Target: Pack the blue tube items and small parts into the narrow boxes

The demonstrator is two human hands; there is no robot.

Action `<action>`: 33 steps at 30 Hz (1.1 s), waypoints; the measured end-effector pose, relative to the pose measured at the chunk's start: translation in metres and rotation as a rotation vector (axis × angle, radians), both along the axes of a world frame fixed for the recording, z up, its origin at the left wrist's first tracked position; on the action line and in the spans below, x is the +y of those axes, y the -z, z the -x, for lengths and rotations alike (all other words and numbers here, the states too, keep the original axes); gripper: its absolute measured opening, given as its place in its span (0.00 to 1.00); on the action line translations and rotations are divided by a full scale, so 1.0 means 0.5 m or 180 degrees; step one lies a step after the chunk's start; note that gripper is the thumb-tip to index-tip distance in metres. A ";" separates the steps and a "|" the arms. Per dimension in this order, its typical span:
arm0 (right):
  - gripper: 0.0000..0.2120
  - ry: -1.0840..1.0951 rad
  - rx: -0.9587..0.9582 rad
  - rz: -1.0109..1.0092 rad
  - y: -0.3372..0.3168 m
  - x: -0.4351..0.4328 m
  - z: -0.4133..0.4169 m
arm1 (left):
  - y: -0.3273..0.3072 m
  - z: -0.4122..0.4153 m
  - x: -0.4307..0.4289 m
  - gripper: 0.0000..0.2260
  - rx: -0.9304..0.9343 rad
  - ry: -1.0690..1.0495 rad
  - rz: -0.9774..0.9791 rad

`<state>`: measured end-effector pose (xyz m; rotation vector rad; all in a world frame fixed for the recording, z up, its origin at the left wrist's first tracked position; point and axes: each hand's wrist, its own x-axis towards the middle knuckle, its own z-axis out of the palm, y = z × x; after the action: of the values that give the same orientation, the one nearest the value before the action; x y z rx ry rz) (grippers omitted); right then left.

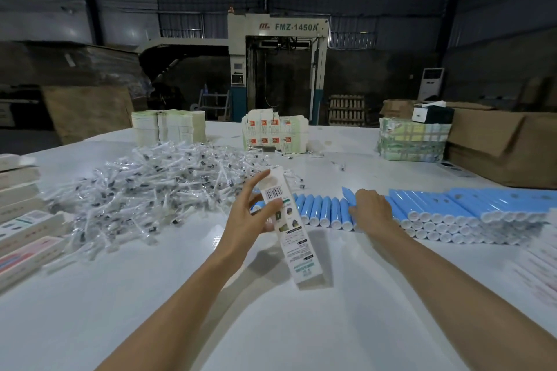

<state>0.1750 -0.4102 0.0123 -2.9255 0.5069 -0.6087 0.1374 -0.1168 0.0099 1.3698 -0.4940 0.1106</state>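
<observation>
**Tube pick-up for boxing.** A narrow box (284, 229) is gripped between the thumb and fingers of the left hand (245, 220) above the middle of the tabletop (271, 325), with its lower end close to the surface. The right hand (372, 208) is curled over the row of blue tubes (319, 211) toward the right edge. One tube (347, 194) appears to be pinched, its flat end raised. The heap of small parts (144, 193) lies toward the left edge. Next, the tube is probably to be drawn clear and lined up with the box's opening, which cannot be made out.
</observation>
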 end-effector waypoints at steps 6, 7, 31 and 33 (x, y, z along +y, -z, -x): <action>0.17 -0.0587 -0.0875 -0.2348 -0.056 0.002 0.065 | 0.001 0.010 -0.018 0.15 0.0111 0.0180 -0.0138; 0.14 -0.0800 -0.1022 -0.2849 -0.067 0.009 0.078 | 0.000 0.012 -0.021 0.15 0.0111 0.0179 -0.0150; 0.03 -0.2187 -0.1208 -0.3274 -0.150 0.143 0.176 | -0.018 0.055 -0.047 0.25 -0.0857 -0.0173 -0.0633; 0.04 -0.2128 -0.1032 -0.3002 -0.165 0.142 0.178 | -0.017 0.056 -0.049 0.26 -0.0875 -0.0175 -0.0635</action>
<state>0.0858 -0.3393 0.0948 -1.8670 -0.1999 -0.5204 0.1096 -0.1410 0.0182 1.5731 -0.7119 0.3041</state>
